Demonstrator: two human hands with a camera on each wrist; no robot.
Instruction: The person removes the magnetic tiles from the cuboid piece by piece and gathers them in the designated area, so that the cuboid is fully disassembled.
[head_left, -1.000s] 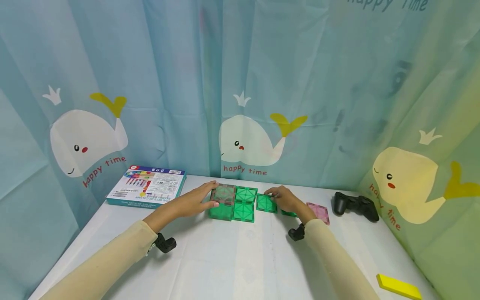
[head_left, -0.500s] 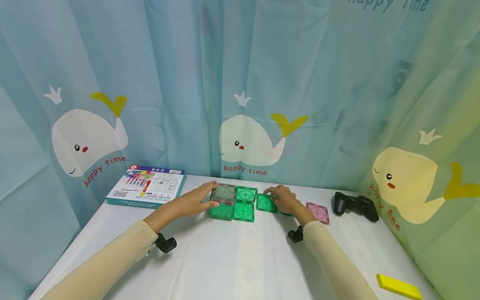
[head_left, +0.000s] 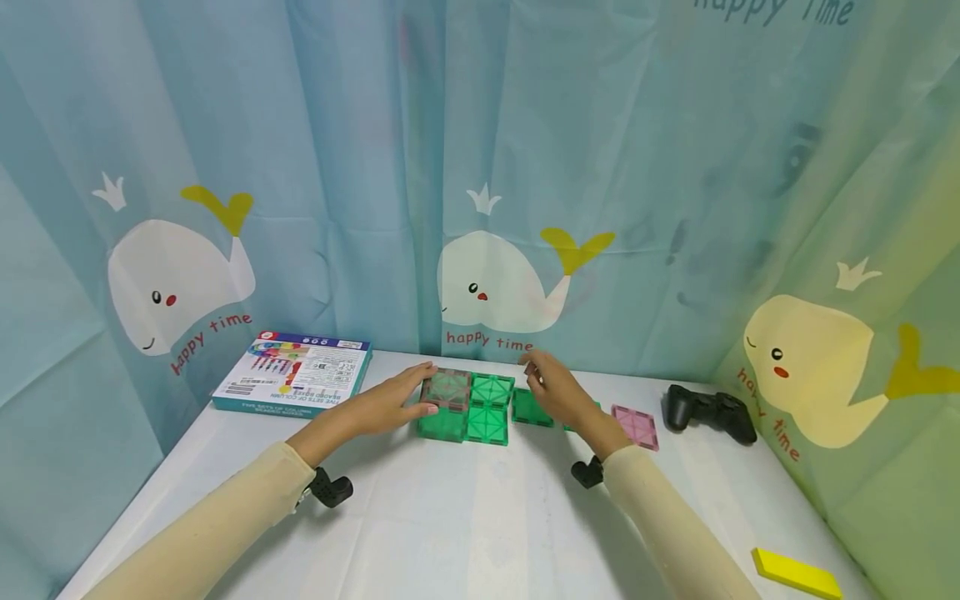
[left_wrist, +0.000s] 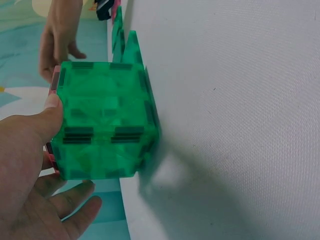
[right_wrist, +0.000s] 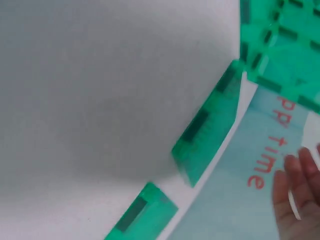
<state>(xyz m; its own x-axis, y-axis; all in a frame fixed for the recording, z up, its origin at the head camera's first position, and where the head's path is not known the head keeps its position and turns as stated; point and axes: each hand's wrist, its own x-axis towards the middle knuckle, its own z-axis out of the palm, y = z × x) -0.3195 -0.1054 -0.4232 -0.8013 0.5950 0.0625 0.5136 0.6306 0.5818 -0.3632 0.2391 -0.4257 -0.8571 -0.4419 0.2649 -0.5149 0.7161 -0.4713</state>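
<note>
My left hand (head_left: 386, 404) grips the left side of a box of translucent green magnetic tiles (head_left: 487, 423). A pink-framed tile (head_left: 447, 387) lies on the box's top left. In the left wrist view, my thumb (left_wrist: 52, 107) presses the edge of the green box (left_wrist: 107, 100); some fingers are partly hidden behind it. My right hand (head_left: 561, 393) is raised above a loose green tile (head_left: 528, 408), just right of the box. In the right wrist view, the fingers (right_wrist: 300, 182) are fairly straight, apart from the tiles, with nothing seen in them.
Another green tile (head_left: 573, 417) lies partly hidden under the right hand, with a pink tile (head_left: 635, 427) beyond it. A black game controller (head_left: 708, 413) and a yellow block (head_left: 797, 573) are at right. A flat printed box (head_left: 292, 375) sits at left, before the curtain (head_left: 360, 208).
My right hand has lifted off the loose green tile and moved slightly left and toward the curtain. My left hand and the tile box have stayed put.
</note>
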